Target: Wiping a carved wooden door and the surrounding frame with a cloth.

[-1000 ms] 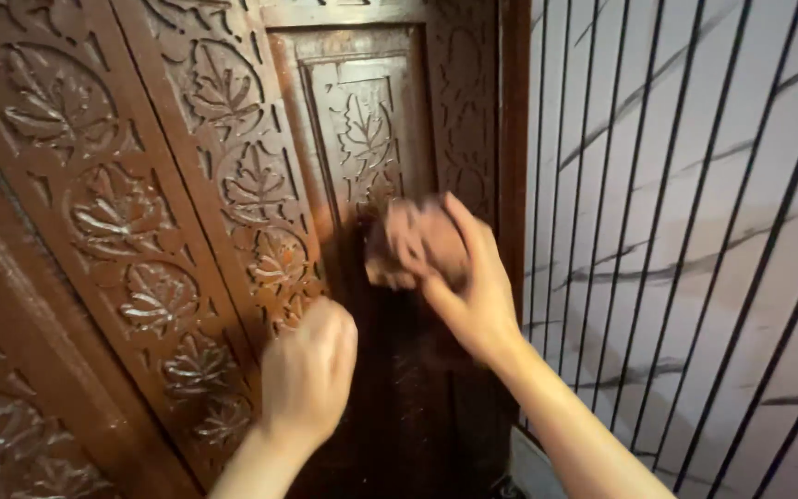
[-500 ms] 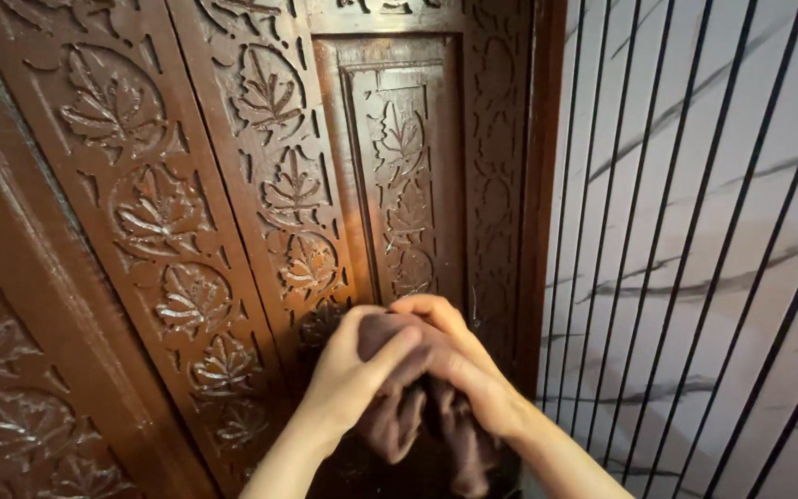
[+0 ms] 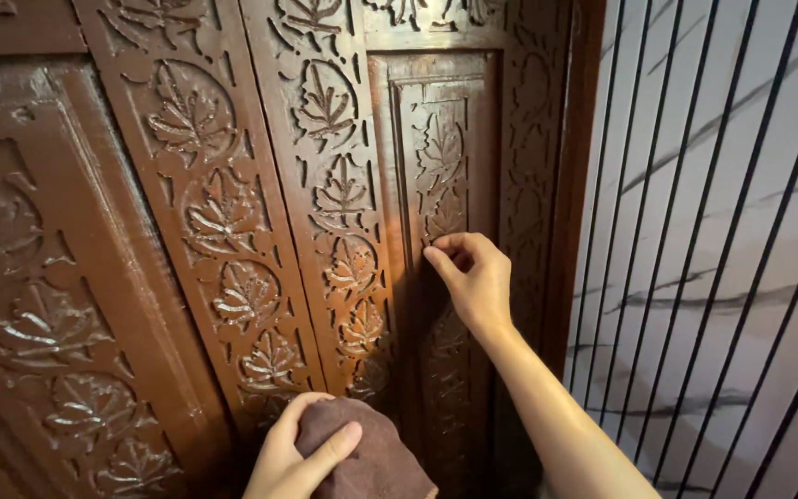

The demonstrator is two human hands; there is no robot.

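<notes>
A dark brown carved wooden door with leaf patterns fills the left and middle of the head view. My right hand is raised against the narrow carved panel, fingers curled, fingertips touching the leaf carving, holding nothing. My left hand is low at the bottom edge, gripping a bunched brown cloth close to the door's lower part.
To the right of the door frame is a white marbled wall crossed by thin black vertical bars. The door's raised carved borders run diagonally across the left side.
The cloth passed from both hands into my left hand alone, which dropped lower. My right hand let go and rose to the carved panel. The view shifted left.
</notes>
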